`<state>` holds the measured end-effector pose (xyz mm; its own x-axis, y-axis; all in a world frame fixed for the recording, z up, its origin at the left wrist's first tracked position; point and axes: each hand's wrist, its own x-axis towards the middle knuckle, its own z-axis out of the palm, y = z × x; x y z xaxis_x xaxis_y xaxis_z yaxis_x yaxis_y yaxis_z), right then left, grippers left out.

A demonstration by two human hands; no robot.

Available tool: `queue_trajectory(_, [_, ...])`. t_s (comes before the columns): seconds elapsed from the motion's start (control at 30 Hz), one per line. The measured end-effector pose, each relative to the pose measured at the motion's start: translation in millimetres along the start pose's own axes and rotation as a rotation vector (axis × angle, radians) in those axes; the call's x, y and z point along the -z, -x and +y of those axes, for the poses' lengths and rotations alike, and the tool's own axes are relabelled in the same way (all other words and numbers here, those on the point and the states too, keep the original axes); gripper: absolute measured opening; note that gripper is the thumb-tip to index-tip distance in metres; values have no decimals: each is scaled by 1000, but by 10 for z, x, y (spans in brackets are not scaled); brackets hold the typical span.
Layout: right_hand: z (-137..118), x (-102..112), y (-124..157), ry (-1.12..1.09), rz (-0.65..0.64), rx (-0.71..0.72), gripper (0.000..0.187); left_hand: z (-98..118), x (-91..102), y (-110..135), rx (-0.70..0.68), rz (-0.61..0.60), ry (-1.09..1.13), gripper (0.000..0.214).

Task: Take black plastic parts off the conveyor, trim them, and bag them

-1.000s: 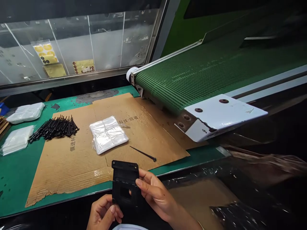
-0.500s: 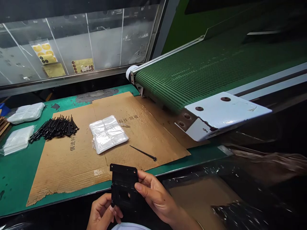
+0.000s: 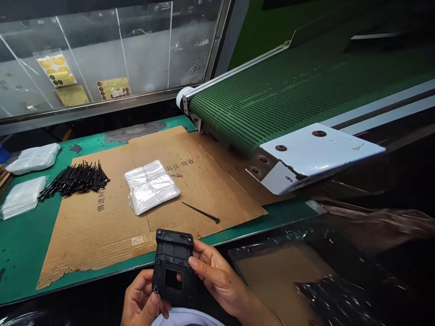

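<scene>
And here's my L hand (image 3: 140, 296) clamped on the blk frame (image 3: 172, 248) at its lower-left corner, R hand (image 3: 217, 277) pinching its rt side, held up by the bench's (image 3: 20, 253) near edge! Beyond it, one blk rod (image 3: 200, 212) on the cardboard (image 3: 102, 244) nr the wht bundle (image 3: 152, 189), blk rod pile (image 3: 78, 179) farther left, conveyor (image 3: 272, 104) up on the right.

place: factory workshop | signs: conveyor belt (image 3: 272, 99), green workbench (image 3: 20, 253), heaped black pins (image 3: 76, 179), tied plastic bundle (image 3: 152, 188)

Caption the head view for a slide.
Left hand and right hand hold a black plastic frame before a cardboard sheet bearing tied plastic bags, near a green conveyor belt.
</scene>
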<state>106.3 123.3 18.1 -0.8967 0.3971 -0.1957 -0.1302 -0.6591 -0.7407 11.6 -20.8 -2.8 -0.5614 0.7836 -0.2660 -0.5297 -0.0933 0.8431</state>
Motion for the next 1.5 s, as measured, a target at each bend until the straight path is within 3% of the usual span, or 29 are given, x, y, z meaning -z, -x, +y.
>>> queue_trajectory(0.27, [8,35,29,177,-31,65,35,2,10,13,16,14,-2,32])
queue_trajectory(0.4, [-28,72,78,537,-21,235,28,-66,113,-48,100,-38,96,33])
queue_trajectory(0.47, [-98,51,103,811,-131,456,24,-80,174,-87,224,-135,230,31])
queue_trajectory(0.57, [-219,-60,123,1213,-416,761,27,-59,223,-112,400,-228,408,40])
queue_trajectory(0.63, [-266,-149,122,1432,-519,838,26,-44,225,-101,394,-171,446,42])
queue_trajectory(0.7, [-272,-188,107,1582,-543,856,22,-55,224,-86,346,-49,455,31])
queue_trajectory(0.8, [-241,-60,28,1652,-433,842,30,-116,271,-93,331,87,532,25])
queue_trajectory(0.87, [-225,151,-78,1669,-154,806,38,-146,332,-114,334,114,609,24])
queue_trajectory(0.97, [-232,544,-284,1785,408,649,30,-118,382,-131,351,142,678,29])
queue_trajectory(1.03, [-248,760,-400,1856,584,515,26,-58,348,-125,351,199,714,32])
queue_trajectory(1.13, [-263,915,-485,1847,567,449,30,31,234,-121,362,321,756,30])
queue_trajectory(1.23, [-234,868,-463,1765,480,434,31,82,135,-148,408,428,792,28])
queue_trajectory(1.33, [-146,675,-373,1617,366,403,31,130,58,-190,409,492,807,26])
queue_trajectory(1.5, [27,235,-190,1140,166,325,36,245,-84,-254,348,591,729,24])
